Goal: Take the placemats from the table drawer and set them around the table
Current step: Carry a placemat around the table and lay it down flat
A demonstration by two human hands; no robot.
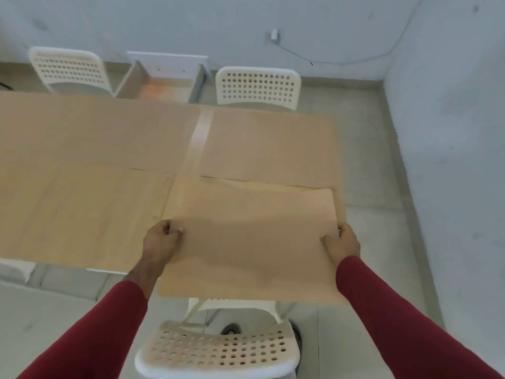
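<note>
**Both hands hold a placemat over the near right corner**

From my remote seat I see the left hand (163, 236) pinching the left edge of a tan placemat (248, 242), fingers curled under and thumb on top. The right hand (343, 240) grips the opposite edge the same way. Both sleeves are dark red. The mat hangs over the near right part of the wooden table (82, 209), its far edge over the tabletop and its near edge jutting past the table's side above a white perforated chair (218, 348).

Two more mats already lie on the far side: a far left mat (95, 132) and a far right mat (267, 146), with a bare strip of table between them. Behind the far left mat, the table drawer (164, 80) stands pulled open. I cannot tell what is in it. Two white chairs flank it, one to the left (69, 69) and one to the right (258, 87).
</note>
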